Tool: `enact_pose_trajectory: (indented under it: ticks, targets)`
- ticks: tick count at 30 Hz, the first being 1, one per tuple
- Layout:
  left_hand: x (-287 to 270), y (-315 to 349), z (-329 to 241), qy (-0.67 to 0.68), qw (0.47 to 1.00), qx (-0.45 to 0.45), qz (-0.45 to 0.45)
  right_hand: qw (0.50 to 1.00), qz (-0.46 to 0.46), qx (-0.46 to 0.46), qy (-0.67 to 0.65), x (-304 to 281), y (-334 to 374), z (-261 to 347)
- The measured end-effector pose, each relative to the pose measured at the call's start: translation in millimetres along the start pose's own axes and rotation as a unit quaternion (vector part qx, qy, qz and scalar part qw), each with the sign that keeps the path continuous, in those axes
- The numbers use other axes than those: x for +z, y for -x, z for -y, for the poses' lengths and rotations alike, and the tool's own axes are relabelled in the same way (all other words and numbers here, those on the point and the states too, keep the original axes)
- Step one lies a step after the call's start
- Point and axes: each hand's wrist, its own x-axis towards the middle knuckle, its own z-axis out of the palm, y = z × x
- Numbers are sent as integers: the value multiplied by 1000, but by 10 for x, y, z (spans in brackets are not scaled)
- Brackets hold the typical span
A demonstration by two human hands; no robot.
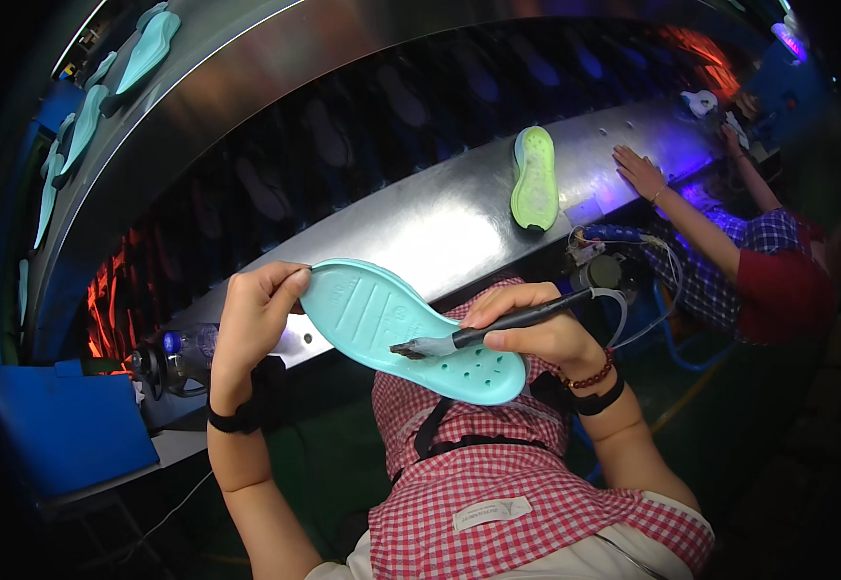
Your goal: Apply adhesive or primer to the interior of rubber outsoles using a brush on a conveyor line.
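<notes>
A teal shoe sole [367, 314] is held up, tilted, in front of my checked apron. My left hand [258, 309] pinches its upper left end between thumb and fingers. In my right hand [543, 324] is a brush [528, 315] with a dark handle and a thin clear tube at its back end. The bristles touch the sole's face near its middle, between the ribbed area and the end with small holes. My right fingers also lie close to the sole's right edge; whether they touch it I cannot tell.
A yellow-green sole [536, 182] lies on the shiny steel ledge [382, 232]. Behind it, dim soles [328, 135] stand in a row. More teal soles [150, 48] rest at upper left. A co-worker's hand [641, 174] is on the ledge at right. A blue box [68, 435] stands at left.
</notes>
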Motion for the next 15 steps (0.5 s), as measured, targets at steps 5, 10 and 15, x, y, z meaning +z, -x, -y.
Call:
enact_pose_trajectory:
  ticks: [5,10,15]
  targets:
    - [-14,-46,73,-30,999,-11,-39,1000,-2,-27,-13,0,-31,3]
    - [25,-155,271,434,898,-10,68,998,-34,-18,-56,-44,-3,-53]
    - [958,63,247,821,561,-2,107,988,-98,-18,-114,114,-139,-130]
